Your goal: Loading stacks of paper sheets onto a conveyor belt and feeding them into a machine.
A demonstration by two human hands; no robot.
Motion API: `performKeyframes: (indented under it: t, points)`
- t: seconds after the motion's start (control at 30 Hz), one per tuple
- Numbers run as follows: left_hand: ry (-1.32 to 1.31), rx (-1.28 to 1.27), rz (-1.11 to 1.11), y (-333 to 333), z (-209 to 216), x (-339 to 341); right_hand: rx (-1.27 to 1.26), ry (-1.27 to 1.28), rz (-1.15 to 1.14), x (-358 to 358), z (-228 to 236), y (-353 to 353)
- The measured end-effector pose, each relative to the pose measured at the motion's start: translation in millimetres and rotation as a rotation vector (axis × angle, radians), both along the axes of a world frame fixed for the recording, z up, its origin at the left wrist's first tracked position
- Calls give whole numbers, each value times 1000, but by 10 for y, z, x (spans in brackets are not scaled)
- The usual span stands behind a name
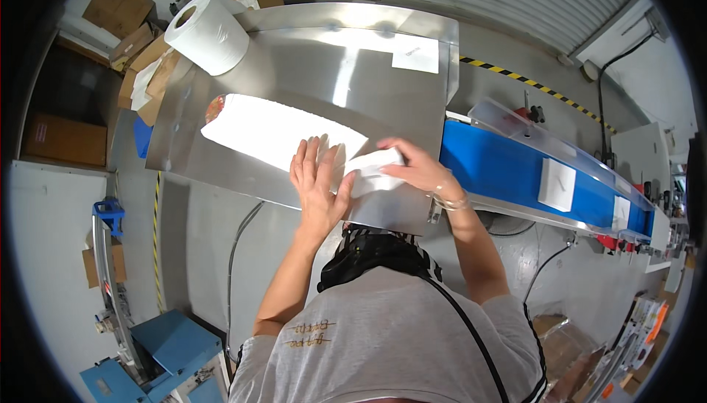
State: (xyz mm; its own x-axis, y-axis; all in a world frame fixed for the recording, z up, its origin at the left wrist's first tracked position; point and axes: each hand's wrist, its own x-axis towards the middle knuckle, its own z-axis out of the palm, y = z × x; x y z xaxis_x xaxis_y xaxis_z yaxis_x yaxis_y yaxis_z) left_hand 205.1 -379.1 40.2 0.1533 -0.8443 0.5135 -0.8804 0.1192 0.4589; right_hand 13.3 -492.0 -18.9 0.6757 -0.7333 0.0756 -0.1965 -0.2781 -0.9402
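A long row of white pieces [258, 127], apparently packed on edge, lies across the metal table [309, 64]. A round red patch shows at its far left end. Over the right end of this row my left hand [318, 186] lies with its fingers spread, its thumb near the edge of a white flat packet [374, 170]. My right hand [418, 169] is closed on that packet from the right, thumb and fingers at its upper and right edges. The packet sits close to the row's right end, above the table's near edge. Its exact kind cannot be made out.
To the right runs a blue conveyor belt [493, 158] carrying white flat packets [557, 185], with a clear guard [508, 119] along its far side. A large white roll [208, 34] stands at the table's back left, and a white sheet [415, 53] lies at the back right. Cardboard boxes [151, 75] are at left.
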Motion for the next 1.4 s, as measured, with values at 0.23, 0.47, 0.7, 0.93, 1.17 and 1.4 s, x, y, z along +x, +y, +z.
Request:
performKeyframes:
  t: [0.23,0.47,0.7,0.93,1.17,1.4]
  points:
    - [-5,-24,-7,1,-195,173,193,148,-918,-1335,-481,-8]
    - [-20,-59,-35,-22,-219,195,-666,687,-1051,-1372,-175,8]
    - [-47,10,-116,22,-128,245,34,83,-65,64,297,58]
    - [54,48,1,-27,-72,252,105,6,50,143,-40,-52]
    - [50,-5,6,-52,-155,323,163,60,-878,-1070,-367,9]
    - [105,2,-5,-85,-126,334,-645,723,-1098,-1268,-140,7]
